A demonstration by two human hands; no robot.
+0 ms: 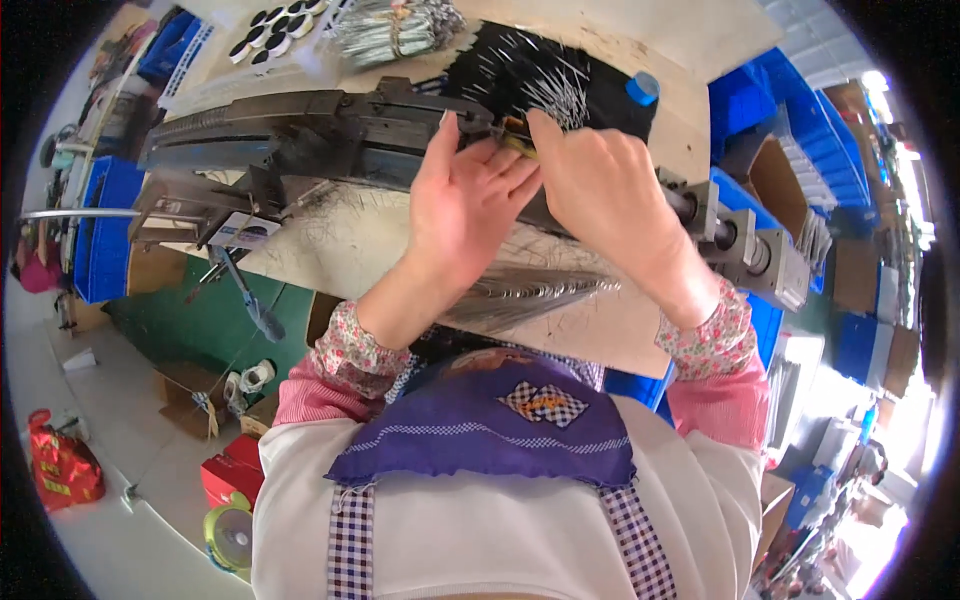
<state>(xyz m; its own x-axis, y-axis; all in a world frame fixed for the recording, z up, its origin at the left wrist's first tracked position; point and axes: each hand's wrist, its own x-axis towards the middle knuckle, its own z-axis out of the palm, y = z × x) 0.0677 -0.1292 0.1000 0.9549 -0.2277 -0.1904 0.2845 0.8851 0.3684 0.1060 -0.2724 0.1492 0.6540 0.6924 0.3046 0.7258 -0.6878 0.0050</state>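
Observation:
My left hand (pixel 460 205) is palm up beside a long dark metal fixture (pixel 350 135), thumb raised and fingers stretched toward my right hand. Curled into a fist, my right hand (pixel 605 185) grips a small yellow-and-dark tool (pixel 520 138), mostly hidden by the fingers; its exact kind does not show. Just beyond both hands, many thin silvery metal pins (pixel 565 95) lie scattered on a black cloth (pixel 635 125). Nearer to me, under my wrists, a spread of fine metal wires (pixel 530 292) rests on the worktable (pixel 610 335).
A tied bundle of thin rods (pixel 395 35) and a tray of round black-and-white pieces (pixel 275 30) sit at the back left. A blue cap (pixel 642 88) stands by the cloth. Metal cylinders (pixel 740 235) jut out at right, near blue bins (pixel 810 125).

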